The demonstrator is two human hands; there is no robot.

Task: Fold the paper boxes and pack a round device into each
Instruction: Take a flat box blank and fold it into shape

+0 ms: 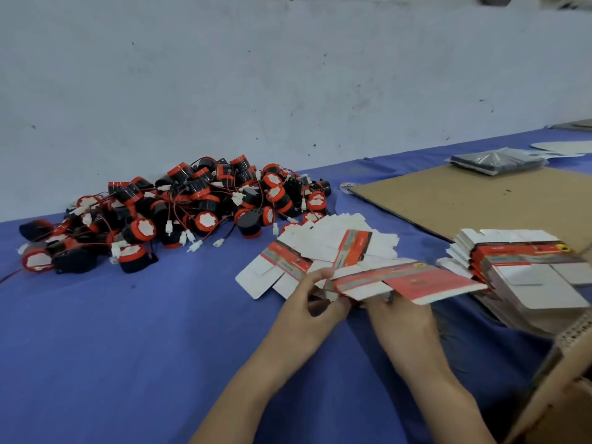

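Flat paper box (pixel 400 282) being pinched at left end by left hand (pixel 304 306); long axis running rightward across right hand (pixel 398 315), its fingers being hidden beneath, grip unclear.

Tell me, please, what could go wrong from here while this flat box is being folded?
1. The flat box, held by the left hand and right hand, is thin card; a skewed fold could crease or tear a flap.
2. The round devices lie heaped with red wires tangled; pulling one out may drag others along.
3. The stack of flat boxes at the right is fanned out; a nudge might spill it.
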